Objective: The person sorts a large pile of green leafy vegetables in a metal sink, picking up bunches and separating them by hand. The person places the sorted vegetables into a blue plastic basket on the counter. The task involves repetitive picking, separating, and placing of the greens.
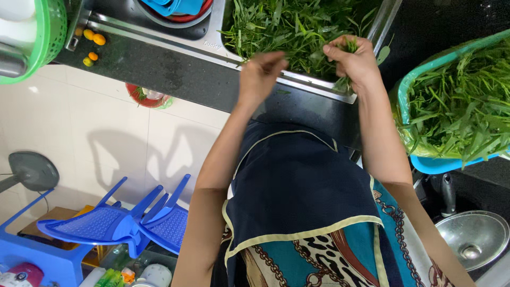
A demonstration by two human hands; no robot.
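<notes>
A steel sink (319,85) at the top holds a heap of long green leafy stalks (287,24). My left hand (260,74) hovers over its front rim with fingers pinched together, touching the greens; what it grips is hard to see. My right hand (353,61) is closed around a small bunch of the green stalks (344,82) at the sink's right front corner. Both forearms reach up from my dark apron.
A teal basket (425,159) full of the same greens sits at right on the dark counter (159,66). A steel bowl (473,239) lies lower right. Small yellow fruits (93,38) and a green basket (50,37) are at left. Blue plastic chairs (122,223) stand on the tiled floor.
</notes>
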